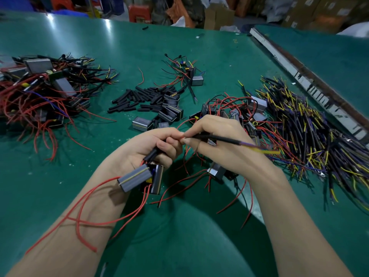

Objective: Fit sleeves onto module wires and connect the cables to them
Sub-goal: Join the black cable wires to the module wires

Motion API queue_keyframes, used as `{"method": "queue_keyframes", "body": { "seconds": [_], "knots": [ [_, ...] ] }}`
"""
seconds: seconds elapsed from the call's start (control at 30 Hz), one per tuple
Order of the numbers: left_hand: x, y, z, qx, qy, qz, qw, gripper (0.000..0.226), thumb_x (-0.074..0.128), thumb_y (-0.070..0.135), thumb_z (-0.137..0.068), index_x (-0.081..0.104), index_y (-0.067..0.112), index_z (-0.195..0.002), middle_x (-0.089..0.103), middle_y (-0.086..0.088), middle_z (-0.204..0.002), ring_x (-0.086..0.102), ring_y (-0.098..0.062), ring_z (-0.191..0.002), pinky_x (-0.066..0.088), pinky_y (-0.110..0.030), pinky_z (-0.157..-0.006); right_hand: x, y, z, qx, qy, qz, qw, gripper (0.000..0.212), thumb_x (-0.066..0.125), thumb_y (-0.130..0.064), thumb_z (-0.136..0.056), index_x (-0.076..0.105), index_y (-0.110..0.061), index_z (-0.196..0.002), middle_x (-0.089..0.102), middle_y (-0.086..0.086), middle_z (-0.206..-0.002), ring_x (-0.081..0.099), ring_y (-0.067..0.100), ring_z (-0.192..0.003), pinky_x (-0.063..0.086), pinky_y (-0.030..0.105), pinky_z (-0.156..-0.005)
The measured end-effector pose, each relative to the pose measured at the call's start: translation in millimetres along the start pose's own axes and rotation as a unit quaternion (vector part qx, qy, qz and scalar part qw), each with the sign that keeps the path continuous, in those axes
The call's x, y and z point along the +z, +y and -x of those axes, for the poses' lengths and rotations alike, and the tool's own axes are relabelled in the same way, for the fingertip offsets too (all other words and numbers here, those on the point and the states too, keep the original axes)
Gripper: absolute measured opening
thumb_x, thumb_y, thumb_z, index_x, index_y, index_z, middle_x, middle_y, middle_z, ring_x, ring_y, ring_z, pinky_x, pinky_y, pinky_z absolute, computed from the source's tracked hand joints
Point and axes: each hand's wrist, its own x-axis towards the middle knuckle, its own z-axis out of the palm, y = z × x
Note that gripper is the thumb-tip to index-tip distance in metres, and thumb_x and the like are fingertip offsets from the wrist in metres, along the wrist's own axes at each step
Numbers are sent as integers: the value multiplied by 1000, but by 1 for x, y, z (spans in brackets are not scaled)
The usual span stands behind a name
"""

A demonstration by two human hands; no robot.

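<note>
Up close, the left hand [157, 145] grips a grey boxy module [139, 179] and its black sleeve [151, 154]. The right hand [215, 136] pinches a black-jacketed cable [221, 139] against a thin red wire [180, 137].

green table [69, 56], cardboard boxes [217, 16] and orange stool [138, 13] beyond it

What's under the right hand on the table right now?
Under the right hand, a grey module lies on the green table among loose red wires. More modules sit behind its knuckles; whatever lies directly beneath the palm is covered.
</note>
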Motion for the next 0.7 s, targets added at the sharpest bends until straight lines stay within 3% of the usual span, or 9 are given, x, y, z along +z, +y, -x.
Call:
{"method": "queue_keyframes", "body": {
  "seconds": [0.07,0.13,0.2,0.3,0.4,0.5,0.6,0.7],
  "knots": [
    [1,0,0,-2,-1,2,1000,25,80,3,-59,57,7,-67,40,8,-48,40,-1,-26,19,-9,-31,3,0,0,4,9,12,1000,8,68,-21,-85,72,-17,-91,65,-5,-88,62,11,-84,51,39,-72],
    [2,-1,-1,15,29,-34,999,12,65,16,-70,56,10,-66,37,10,-47,38,-1,-26,19,-11,-29,6,0,0,10,24,17,1000,9,65,-22,-85,71,-17,-90,64,-5,-88,61,14,-86,50,43,-71],
    [4,-1,-2,33,46,-43,997,10,56,20,-73,53,13,-66,37,11,-48,37,0,-26,19,-11,-29,7,-2,0,19,34,26,999,8,65,-23,-85,70,-17,-89,64,-8,-89,60,13,-87,50,43,-72],
    [4,-2,-2,60,49,-54,996,15,55,20,-74,57,14,-60,38,12,-48,37,1,-27,18,-10,-30,9,-6,-1,46,52,53,996,11,62,-30,-86,67,-20,-89,56,-16,-85,59,10,-84,50,42,-73],
    [9,-4,-3,127,84,-118,981,21,57,20,-72,63,16,-52,40,12,-48,35,2,-29,17,-7,-31,12,-9,-2,66,74,55,994,14,61,-32,-89,68,-20,-91,58,-13,-87,59,14,-84,51,42,-73],
    [10,-9,-7,245,169,-221,929,21,57,15,-84,63,17,-64,42,11,-51,33,2,-32,19,-9,-33,17,-11,-4,115,102,21,988,14,63,-32,-91,68,-18,-90,64,-8,-87,60,15,-84,50,41,-74],
    [12,-13,-10,339,215,-278,873,13,54,11,-93,59,12,-80,46,12,-48,35,1,-35,26,-9,-35,23,-12,-6,158,131,-8,979,12,64,-27,-91,67,-17,-85,60,-11,-72,56,14,-71,47,32,-70],
    [12,-16,-11,429,258,-380,778,14,56,13,-93,58,13,-79,48,12,-49,39,0,-38,33,-12,-41,26,-15,-8,198,146,-37,969,10,63,-24,-92,62,-20,-83,55,-14,-63,56,11,-66,44,27,-69]
  ]
}}
